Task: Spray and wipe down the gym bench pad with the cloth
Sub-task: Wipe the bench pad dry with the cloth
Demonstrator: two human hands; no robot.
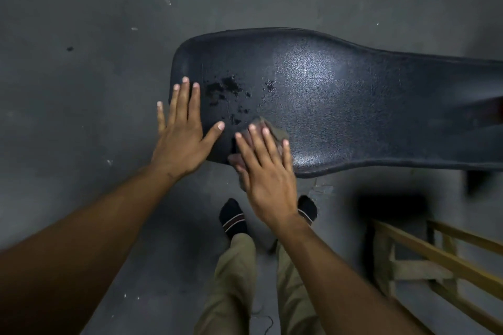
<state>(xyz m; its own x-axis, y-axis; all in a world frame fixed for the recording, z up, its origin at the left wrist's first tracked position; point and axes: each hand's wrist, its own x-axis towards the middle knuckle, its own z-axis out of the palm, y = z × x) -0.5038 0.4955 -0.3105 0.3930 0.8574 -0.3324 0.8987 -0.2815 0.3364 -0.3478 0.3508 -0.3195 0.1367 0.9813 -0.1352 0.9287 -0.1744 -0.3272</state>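
The black gym bench pad stretches from the centre to the right edge, with dark wet patches near its left end. A grey-brown cloth lies on the pad's near-left edge under my right hand, which presses flat on it with fingers spread. My left hand rests flat and empty on the pad's left end, fingers apart. No spray bottle is in view.
A grey concrete floor surrounds the bench. A yellow wooden frame stands at the lower right. My feet in dark socks and khaki trousers are just below the pad's near edge.
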